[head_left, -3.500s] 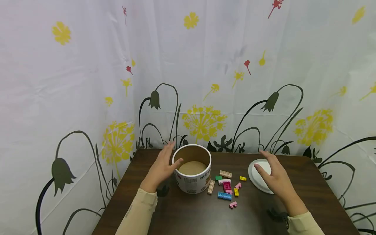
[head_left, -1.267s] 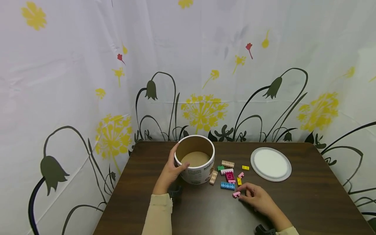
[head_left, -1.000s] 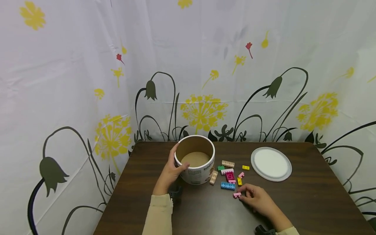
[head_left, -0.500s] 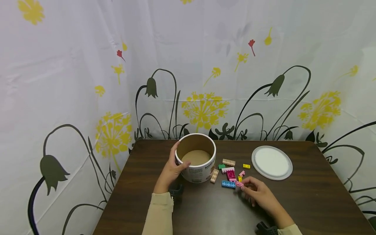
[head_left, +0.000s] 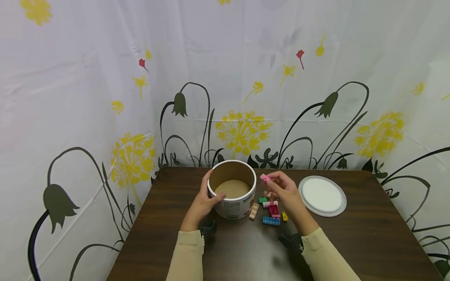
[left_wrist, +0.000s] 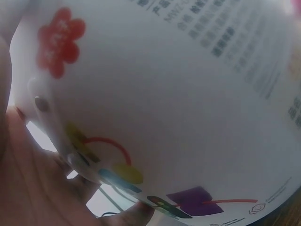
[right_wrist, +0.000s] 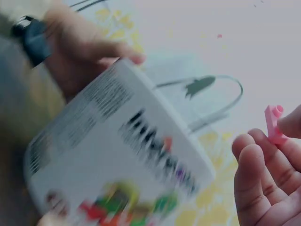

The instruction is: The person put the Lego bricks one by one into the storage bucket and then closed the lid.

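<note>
A white round tub [head_left: 232,209] with printed sides stands at the middle of the table. My left hand [head_left: 201,206] grips its left side, the thumb at the rim and fingers along the outer wall. In the right wrist view the tub [right_wrist: 117,155] fills much of the picture. My right hand [head_left: 287,192] pinches a small pink toy brick [head_left: 265,178] between thumb and fingers, raised just right of the rim. The same pink brick [right_wrist: 273,125] shows clearly in the right wrist view. The left wrist view shows the tub's wall [left_wrist: 155,103] close up.
Loose bricks lie right of the tub: a blue one [head_left: 271,221], a magenta one [head_left: 273,210], a yellow one [head_left: 284,216], a beige one [head_left: 254,211] and a green one [head_left: 262,200]. A white round lid [head_left: 322,196] lies farther right. A patterned curtain [head_left: 225,78] hangs behind.
My right hand has picked up the pink brick from the table's front and carried it up and left toward the tub. Earlier my left hand came to grip the tub and has stayed there.
</note>
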The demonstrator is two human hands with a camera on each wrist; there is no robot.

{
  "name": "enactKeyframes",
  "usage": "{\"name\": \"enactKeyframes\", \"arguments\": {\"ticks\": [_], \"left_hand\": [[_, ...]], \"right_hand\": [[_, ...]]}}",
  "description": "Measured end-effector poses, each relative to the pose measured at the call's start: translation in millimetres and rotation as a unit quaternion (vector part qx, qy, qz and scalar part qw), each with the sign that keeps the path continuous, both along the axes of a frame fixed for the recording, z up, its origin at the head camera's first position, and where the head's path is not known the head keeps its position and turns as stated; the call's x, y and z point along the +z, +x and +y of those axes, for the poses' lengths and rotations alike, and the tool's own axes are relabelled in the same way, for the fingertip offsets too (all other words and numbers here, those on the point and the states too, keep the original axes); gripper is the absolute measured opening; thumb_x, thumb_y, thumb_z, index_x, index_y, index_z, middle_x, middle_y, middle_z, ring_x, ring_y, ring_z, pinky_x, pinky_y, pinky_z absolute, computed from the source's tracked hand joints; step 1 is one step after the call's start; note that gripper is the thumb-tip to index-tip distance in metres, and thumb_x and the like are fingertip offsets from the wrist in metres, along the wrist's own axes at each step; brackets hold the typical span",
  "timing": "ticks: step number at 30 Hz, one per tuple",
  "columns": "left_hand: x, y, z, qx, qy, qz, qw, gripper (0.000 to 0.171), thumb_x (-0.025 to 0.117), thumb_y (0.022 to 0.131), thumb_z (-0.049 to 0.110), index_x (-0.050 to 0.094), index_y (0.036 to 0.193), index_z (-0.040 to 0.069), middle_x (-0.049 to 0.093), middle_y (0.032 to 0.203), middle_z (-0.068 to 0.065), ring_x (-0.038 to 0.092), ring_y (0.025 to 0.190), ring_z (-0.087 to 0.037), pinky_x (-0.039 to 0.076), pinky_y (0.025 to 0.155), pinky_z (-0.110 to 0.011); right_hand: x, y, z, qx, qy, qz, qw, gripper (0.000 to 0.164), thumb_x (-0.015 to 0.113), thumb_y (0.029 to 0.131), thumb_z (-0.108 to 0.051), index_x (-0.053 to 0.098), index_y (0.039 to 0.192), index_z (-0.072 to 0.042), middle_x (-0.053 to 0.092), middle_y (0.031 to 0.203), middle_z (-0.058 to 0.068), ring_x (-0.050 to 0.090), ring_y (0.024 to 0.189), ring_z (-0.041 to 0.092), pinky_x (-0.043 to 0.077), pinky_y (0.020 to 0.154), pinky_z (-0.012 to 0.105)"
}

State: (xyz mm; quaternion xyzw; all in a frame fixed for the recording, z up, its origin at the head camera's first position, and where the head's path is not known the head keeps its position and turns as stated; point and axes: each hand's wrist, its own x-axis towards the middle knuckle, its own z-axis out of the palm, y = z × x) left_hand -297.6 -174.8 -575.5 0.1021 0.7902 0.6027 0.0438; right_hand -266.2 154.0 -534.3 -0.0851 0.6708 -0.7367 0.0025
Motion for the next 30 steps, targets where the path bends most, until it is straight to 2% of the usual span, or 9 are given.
{"name": "enactKeyframes", "arguments": {"ticks": [6,9,11,13,15,18,20,25,30], "left_hand": [[-0.1,-1.8,-0.4,-0.015,0.005,0.011,0.9998,0.104,0.083,0.095,0.041,0.014,0.173,0.042,0.030,0.176,-0.014,0.040,0.155,-0.047,0.031,0.125,-0.064],[-0.8,-2.9,-1.1,-0.013,0.004,0.016,0.9998,0.103,0.083,0.095,0.041,0.014,0.172,0.042,0.031,0.175,-0.014,0.042,0.153,-0.048,0.032,0.123,-0.063],[-1.2,-3.3,-1.7,-0.012,0.005,0.013,0.9998,0.103,0.082,0.095,0.041,0.014,0.172,0.044,0.031,0.175,-0.014,0.041,0.153,-0.049,0.033,0.123,-0.064],[-1.5,-3.6,-2.2,-0.015,0.006,0.012,0.9998,0.102,0.082,0.096,0.041,0.013,0.171,0.045,0.029,0.176,-0.015,0.040,0.153,-0.049,0.033,0.123,-0.064],[-1.9,-4.4,-2.7,-0.017,0.007,0.010,0.9998,0.102,0.081,0.096,0.040,0.013,0.171,0.046,0.028,0.177,-0.015,0.040,0.154,-0.050,0.033,0.124,-0.064],[-0.7,-6.0,-3.0,-0.018,0.008,0.011,0.9997,0.101,0.080,0.097,0.036,0.013,0.171,0.046,0.028,0.177,-0.015,0.040,0.153,-0.050,0.033,0.123,-0.064],[-0.3,-6.7,-3.3,-0.016,0.008,0.010,0.9998,0.100,0.080,0.098,0.032,0.013,0.172,0.044,0.028,0.177,-0.016,0.040,0.153,-0.049,0.034,0.123,-0.064],[-1.1,-6.3,-3.3,-0.011,0.009,0.008,0.9999,0.101,0.080,0.097,0.029,0.013,0.173,0.040,0.027,0.177,-0.017,0.039,0.154,-0.049,0.032,0.125,-0.064],[-2.8,-5.6,-1.5,-0.013,0.006,0.008,0.9999,0.104,0.082,0.096,0.034,0.012,0.173,0.038,0.026,0.178,-0.016,0.037,0.156,-0.048,0.029,0.126,-0.065]], "right_hand": [[30.3,-45.5,-48.7,0.021,-0.046,0.037,0.998,0.030,0.070,0.108,-0.028,0.065,0.126,-0.005,0.075,0.109,0.009,0.069,0.077,0.020,0.057,0.059,0.030],[30.3,-66.0,-72.8,0.034,-0.042,0.040,0.998,0.025,0.067,0.109,-0.023,0.064,0.127,-0.006,0.073,0.104,0.010,0.067,0.072,0.017,0.057,0.061,0.030],[26.1,-73.7,-84.2,0.027,-0.013,0.040,0.999,0.020,0.064,0.110,-0.020,0.063,0.125,-0.008,0.071,0.100,0.011,0.065,0.069,0.016,0.058,0.061,0.033],[21.7,-76.5,-91.3,0.008,0.032,0.049,0.998,0.015,0.062,0.109,-0.018,0.063,0.122,-0.011,0.069,0.094,0.009,0.063,0.065,0.019,0.058,0.059,0.038],[19.9,-76.0,-94.8,-0.011,0.078,0.059,0.995,0.011,0.062,0.108,-0.018,0.063,0.118,-0.013,0.067,0.091,0.009,0.062,0.063,0.024,0.058,0.059,0.049],[21.3,-76.3,-95.8,-0.011,0.116,0.056,0.992,0.010,0.061,0.107,-0.022,0.064,0.114,-0.016,0.066,0.088,0.006,0.061,0.064,0.028,0.057,0.063,0.058],[24.2,-78.5,-96.1,0.009,0.117,0.035,0.992,0.009,0.061,0.106,-0.024,0.065,0.111,-0.017,0.065,0.088,0.005,0.060,0.065,0.027,0.055,0.064,0.056],[31.6,-85.7,-95.5,0.093,0.117,-0.037,0.988,0.010,0.059,0.104,-0.020,0.066,0.109,-0.016,0.062,0.086,0.001,0.053,0.065,0.017,0.044,0.062,0.035],[35.1,-85.4,-93.2,0.133,0.125,-0.057,0.982,0.016,0.058,0.103,-0.015,0.065,0.115,-0.007,0.068,0.093,0.006,0.048,0.062,0.014,0.040,0.058,0.029]]}}
